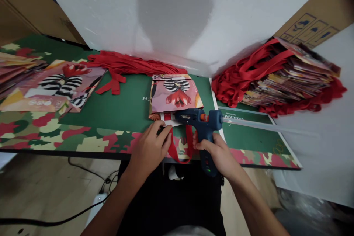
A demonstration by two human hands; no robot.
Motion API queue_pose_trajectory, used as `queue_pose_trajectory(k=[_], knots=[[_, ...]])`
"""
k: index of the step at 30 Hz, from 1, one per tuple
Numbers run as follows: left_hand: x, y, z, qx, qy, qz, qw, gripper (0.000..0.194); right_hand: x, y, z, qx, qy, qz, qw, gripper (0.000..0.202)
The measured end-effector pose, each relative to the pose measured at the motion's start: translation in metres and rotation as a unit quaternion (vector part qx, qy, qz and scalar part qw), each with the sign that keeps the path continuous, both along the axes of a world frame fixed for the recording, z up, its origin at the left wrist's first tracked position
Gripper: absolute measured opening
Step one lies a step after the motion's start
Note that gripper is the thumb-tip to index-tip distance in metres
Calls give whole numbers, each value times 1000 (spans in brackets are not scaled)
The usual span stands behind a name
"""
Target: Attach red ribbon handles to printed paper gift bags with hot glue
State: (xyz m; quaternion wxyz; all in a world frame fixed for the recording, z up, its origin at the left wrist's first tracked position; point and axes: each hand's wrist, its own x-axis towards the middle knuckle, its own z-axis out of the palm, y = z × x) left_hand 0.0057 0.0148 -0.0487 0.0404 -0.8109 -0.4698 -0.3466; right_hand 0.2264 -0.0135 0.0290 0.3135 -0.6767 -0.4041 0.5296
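My right hand [217, 153] is wrapped round the handle of a dark blue glue gun [211, 129], its nozzle pointing left at the near edge of a small paper bag [177, 94]. A long clear glue stick [257, 124] sticks out of the gun's back. The bag lies flat, printed with a red flower and zebra stripes. A loop of red ribbon [181, 158] hangs from its near edge over the table's front. My left hand [152, 145] is closed at that edge, fingers bent against the ribbon's left end; the fingertips are partly hidden.
Red ribbon strips [135, 63] lie along the back by a white panel [110, 11]. At right leans a stack of bags with red ribbons [287, 77]. Flat printed bags [59, 86] lie left on the green table [124, 107]. A black cable [52, 223] crosses below.
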Motion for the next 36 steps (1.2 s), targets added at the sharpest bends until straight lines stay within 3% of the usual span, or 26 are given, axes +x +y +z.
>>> queue_pose_trajectory(k=[5, 12, 20, 24, 28, 36], knots=[[1, 0, -1, 2, -4, -1, 1000, 19, 5, -2, 0, 20, -31, 23, 999, 23], [2, -1, 0, 1, 5, 7, 1000, 16, 3, -7, 17, 17, -86, 15, 996, 19], [6, -3, -1, -9, 14, 16, 1000, 16, 2, -17, 19, -5, -172, -18, 985, 23], [6, -4, -1, -13, 22, 18, 1000, 18, 2, -22, 27, -20, -235, -36, 971, 25], [6, -4, -1, -29, 21, 15, 999, 19, 1, -25, 34, 1, -236, -61, 970, 22], [6, -4, -3, -23, 10, 8, 1000, 18, 4, -25, 23, -41, -212, -125, 968, 32]])
